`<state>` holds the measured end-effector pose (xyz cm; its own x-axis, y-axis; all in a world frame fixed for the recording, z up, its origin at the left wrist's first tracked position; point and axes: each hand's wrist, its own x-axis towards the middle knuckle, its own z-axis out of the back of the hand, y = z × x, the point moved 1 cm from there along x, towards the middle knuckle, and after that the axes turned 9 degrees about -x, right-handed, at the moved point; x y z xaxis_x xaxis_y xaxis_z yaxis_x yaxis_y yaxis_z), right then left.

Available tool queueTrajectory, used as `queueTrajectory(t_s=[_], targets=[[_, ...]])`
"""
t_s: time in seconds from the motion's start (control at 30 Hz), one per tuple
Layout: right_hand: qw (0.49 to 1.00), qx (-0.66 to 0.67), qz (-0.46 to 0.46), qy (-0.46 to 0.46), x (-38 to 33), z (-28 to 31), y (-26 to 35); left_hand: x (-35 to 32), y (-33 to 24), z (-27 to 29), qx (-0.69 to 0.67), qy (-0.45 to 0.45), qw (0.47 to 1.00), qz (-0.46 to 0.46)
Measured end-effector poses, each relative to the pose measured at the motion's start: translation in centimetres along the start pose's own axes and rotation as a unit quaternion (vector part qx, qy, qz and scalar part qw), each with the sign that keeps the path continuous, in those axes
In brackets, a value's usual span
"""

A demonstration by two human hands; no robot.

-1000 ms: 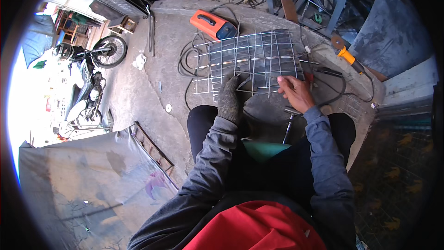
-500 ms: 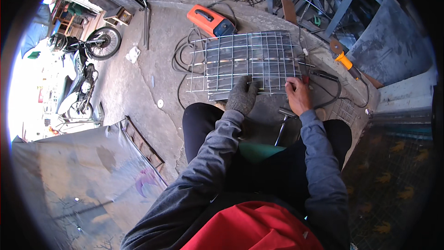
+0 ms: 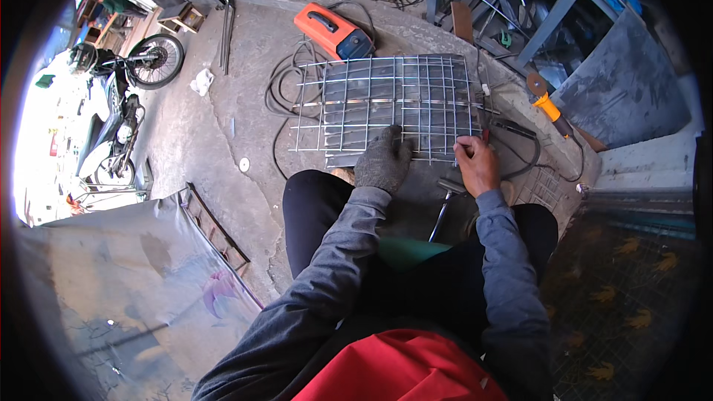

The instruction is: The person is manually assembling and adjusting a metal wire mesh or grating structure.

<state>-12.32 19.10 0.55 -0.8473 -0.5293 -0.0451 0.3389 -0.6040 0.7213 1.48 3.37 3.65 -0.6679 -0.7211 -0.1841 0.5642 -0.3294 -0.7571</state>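
Observation:
A welded wire grid (image 3: 371,82) of thin silver rods lies over dark grey slats (image 3: 344,160) on the floor in front of my knees. My left hand (image 3: 384,163), in a grey knit glove, has its fingers curled over the grid's near edge, close to the middle. At the near right corner my bare right hand (image 3: 481,168) pinches the grid's rod ends between thumb and fingers. What lies under its fingertips is partly hidden. A hammer (image 3: 448,187) with a metal handle rests between my legs, just below the right hand.
An orange welding machine (image 3: 334,32) with coiled cables stands beyond the grid. To the right are a black electrode holder (image 3: 514,128) and a yellow angle grinder (image 3: 549,108). Metal scraps (image 3: 505,7) pile at the far right. A motorcycle (image 3: 122,111) stands at left.
The view has shifted slightly. Both hands sit a little nearer to me, and the grid's near right corner has come slightly toward me with the right hand.

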Motion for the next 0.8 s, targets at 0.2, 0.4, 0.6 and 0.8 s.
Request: queueTrajectory(t_s=[0.2, 0.4, 0.6, 0.8], targets=[[1.000, -0.002, 0.006, -0.006, -0.1, -0.3, 0.5, 0.5, 1.3, -0.2, -0.002, 0.000, 0.999, -0.043], [0.998, -0.051, 0.021, -0.007, 0.0, -0.6, -0.3, 0.5, 1.5, -0.4, 0.003, 0.002, 0.999, -0.045], [0.997, -0.070, 0.006, -0.012, -0.1, -0.3, 0.8, 0.3, 1.4, -0.1, -0.002, -0.003, 0.999, -0.053], [0.997, -0.081, 0.004, -0.006, -0.2, -0.2, 1.1, 0.3, 1.6, -0.2, -0.004, -0.006, 0.998, -0.056]])
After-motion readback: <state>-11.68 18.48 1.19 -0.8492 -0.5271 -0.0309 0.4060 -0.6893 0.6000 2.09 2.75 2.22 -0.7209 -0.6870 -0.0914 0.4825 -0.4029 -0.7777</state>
